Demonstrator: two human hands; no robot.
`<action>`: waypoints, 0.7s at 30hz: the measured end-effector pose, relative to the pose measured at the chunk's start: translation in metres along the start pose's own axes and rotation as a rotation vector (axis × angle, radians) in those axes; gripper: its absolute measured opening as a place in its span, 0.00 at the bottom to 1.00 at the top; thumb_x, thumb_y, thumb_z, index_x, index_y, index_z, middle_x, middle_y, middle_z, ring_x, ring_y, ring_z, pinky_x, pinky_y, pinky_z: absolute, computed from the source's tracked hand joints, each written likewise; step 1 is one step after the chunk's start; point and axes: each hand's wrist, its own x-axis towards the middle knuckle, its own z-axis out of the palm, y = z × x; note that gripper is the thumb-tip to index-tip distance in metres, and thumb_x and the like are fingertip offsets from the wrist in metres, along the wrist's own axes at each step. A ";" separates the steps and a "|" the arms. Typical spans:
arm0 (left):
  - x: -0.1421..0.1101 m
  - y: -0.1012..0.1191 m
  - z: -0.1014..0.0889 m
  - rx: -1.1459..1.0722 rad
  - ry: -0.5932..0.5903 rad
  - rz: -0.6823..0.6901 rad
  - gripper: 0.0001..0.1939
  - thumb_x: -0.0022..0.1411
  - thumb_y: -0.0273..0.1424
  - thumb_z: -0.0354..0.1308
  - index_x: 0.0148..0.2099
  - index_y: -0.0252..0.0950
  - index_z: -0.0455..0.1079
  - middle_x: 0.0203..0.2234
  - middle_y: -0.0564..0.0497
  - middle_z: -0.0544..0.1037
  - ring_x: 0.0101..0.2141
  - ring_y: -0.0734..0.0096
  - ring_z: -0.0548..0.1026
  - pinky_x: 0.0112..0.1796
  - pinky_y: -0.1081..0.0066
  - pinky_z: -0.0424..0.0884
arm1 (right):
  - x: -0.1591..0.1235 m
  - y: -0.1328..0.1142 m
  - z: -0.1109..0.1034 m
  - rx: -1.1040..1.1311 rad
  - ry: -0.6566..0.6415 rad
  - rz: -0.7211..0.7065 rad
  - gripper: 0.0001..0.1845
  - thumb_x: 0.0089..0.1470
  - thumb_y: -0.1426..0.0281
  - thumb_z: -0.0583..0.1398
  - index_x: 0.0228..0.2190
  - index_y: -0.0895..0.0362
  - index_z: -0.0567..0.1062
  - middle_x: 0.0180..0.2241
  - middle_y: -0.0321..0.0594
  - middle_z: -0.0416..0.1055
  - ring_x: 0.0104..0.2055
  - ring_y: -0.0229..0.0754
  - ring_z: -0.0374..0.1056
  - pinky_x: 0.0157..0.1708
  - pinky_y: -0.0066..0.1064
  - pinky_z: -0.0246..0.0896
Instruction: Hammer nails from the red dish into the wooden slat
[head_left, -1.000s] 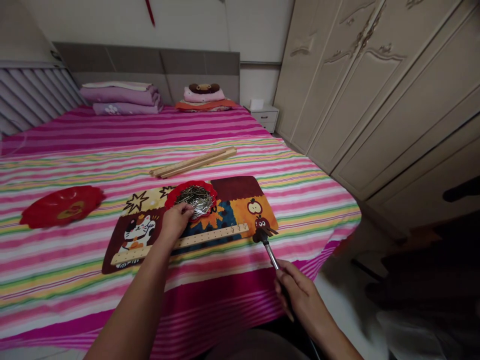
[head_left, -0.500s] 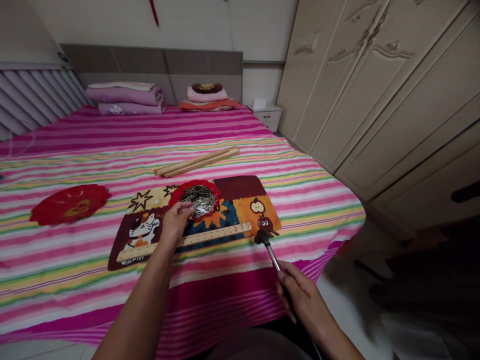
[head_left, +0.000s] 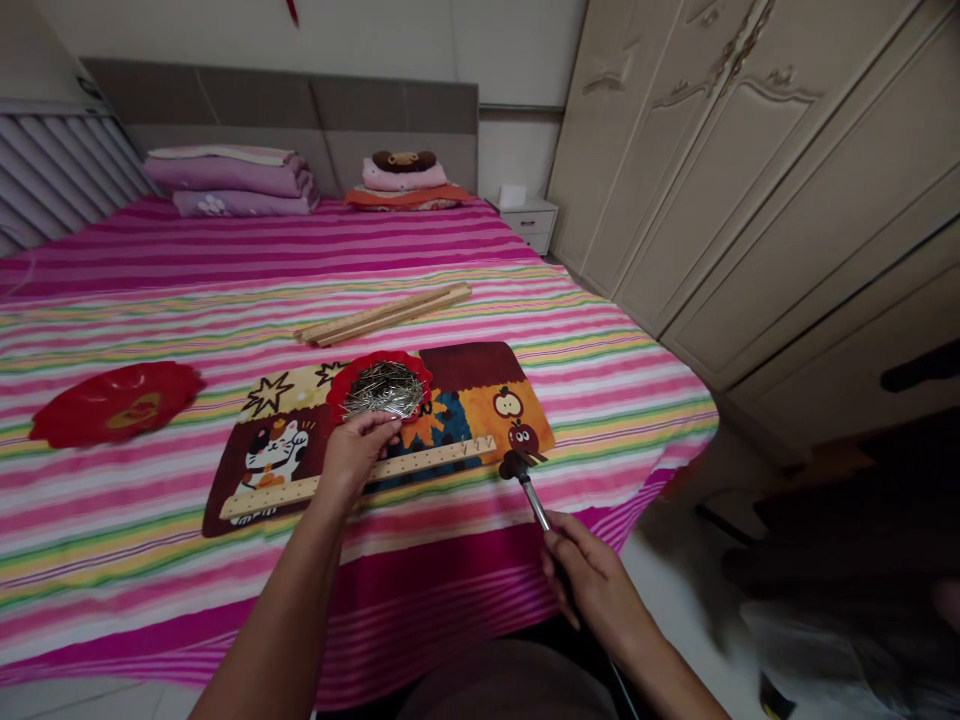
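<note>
My left hand (head_left: 358, 452) is just in front of a red scalloped dish (head_left: 341, 385) full of loose metal nails (head_left: 386, 385). Its thumb and fingers are pinched together; whatever they hold is too small to make out. Below it lies a long pale wooden strip (head_left: 431, 459) with rows of small holes, partly hidden behind the hand and wrist. A few nails (head_left: 478, 445) stand upright at the strip's right end. My right hand (head_left: 589, 565) is closed round the handle of a hammer (head_left: 534, 497), its dark head close to that end of the strip.
A patterned mat (head_left: 469, 365) lies under the dish and strip on the striped bedspread (head_left: 600, 420). Beyond it are more wooden strips (head_left: 382, 315). At the left sits a red tray (head_left: 112, 405). Folded bedding (head_left: 232, 180) rests by the headboard; a wardrobe (head_left: 690, 190) stands at the right.
My left hand has drawn back from over the nails to the dish's near edge, toward the strip. My right hand still holds the hammer; the view has shifted slightly.
</note>
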 end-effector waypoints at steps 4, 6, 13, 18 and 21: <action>-0.010 -0.014 0.026 0.071 -0.099 -0.025 0.17 0.36 0.39 0.65 0.30 0.33 0.76 0.19 0.53 0.75 0.20 0.77 0.68 0.21 0.76 0.61 | -0.001 0.000 0.000 0.011 -0.005 -0.014 0.18 0.52 0.57 0.55 0.39 0.57 0.66 0.18 0.26 0.61 0.12 0.28 0.49 0.09 0.21 0.41; -0.011 -0.022 0.039 0.063 -0.133 -0.034 0.18 0.37 0.39 0.64 0.31 0.33 0.75 0.18 0.53 0.74 0.20 0.75 0.69 0.20 0.75 0.62 | -0.001 -0.001 0.000 0.005 -0.005 -0.006 0.18 0.52 0.57 0.55 0.39 0.57 0.67 0.18 0.26 0.60 0.12 0.28 0.49 0.09 0.21 0.41; -0.008 -0.039 0.059 0.097 -0.104 0.007 0.12 0.40 0.37 0.61 0.28 0.36 0.70 0.16 0.56 0.72 0.17 0.76 0.68 0.16 0.77 0.59 | -0.001 -0.003 -0.002 0.005 0.035 0.011 0.20 0.51 0.56 0.56 0.40 0.57 0.67 0.18 0.26 0.61 0.12 0.29 0.50 0.09 0.21 0.42; -0.009 -0.037 0.061 0.127 -0.106 0.036 0.10 0.41 0.37 0.61 0.26 0.36 0.70 0.16 0.56 0.72 0.19 0.75 0.69 0.19 0.76 0.61 | 0.000 -0.004 -0.001 0.008 0.024 0.004 0.17 0.51 0.57 0.56 0.35 0.57 0.67 0.18 0.26 0.60 0.12 0.28 0.50 0.09 0.21 0.41; -0.010 -0.036 0.061 0.137 -0.107 0.054 0.10 0.41 0.37 0.61 0.26 0.37 0.70 0.17 0.56 0.73 0.20 0.74 0.70 0.22 0.75 0.64 | 0.000 -0.004 -0.001 0.008 0.019 0.002 0.15 0.51 0.57 0.56 0.32 0.57 0.66 0.18 0.26 0.60 0.11 0.28 0.49 0.09 0.20 0.41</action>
